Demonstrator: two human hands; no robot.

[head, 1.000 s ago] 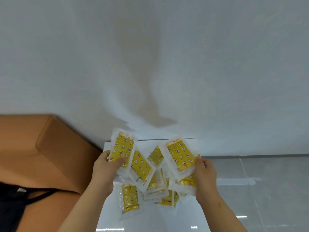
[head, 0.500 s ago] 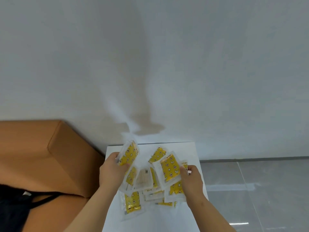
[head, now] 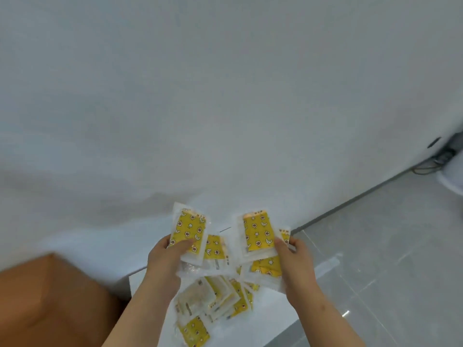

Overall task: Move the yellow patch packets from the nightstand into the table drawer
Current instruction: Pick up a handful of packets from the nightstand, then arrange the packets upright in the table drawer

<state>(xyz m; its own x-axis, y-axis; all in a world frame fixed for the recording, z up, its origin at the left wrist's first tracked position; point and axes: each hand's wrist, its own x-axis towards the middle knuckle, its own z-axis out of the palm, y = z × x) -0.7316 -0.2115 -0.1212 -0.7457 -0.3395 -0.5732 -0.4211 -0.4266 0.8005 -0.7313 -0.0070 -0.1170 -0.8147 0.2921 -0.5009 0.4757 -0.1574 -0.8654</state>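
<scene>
Both hands hold fans of yellow patch packets above a white nightstand (head: 270,319). My left hand (head: 162,262) grips a bunch of packets (head: 189,231), thumb across the top one. My right hand (head: 294,261) grips another bunch of packets (head: 258,234), thumb on the front packet. Each packet is clear plastic with a yellow patterned patch inside. Several more packets (head: 215,301) lie in a loose pile on the nightstand below the hands, one (head: 194,333) at its near edge. The table drawer is not in view.
A white wall (head: 225,96) fills the upper view right behind the nightstand. An orange-brown padded piece of furniture (head: 50,301) stands at the left. Grey glossy floor tiles (head: 388,259) lie to the right, with cables and a white object (head: 451,171) at the far right.
Both hands have lifted their bunches of packets up off the pile. The camera has turned to the right, so the nightstand and orange furniture now sit lower and more to the left.
</scene>
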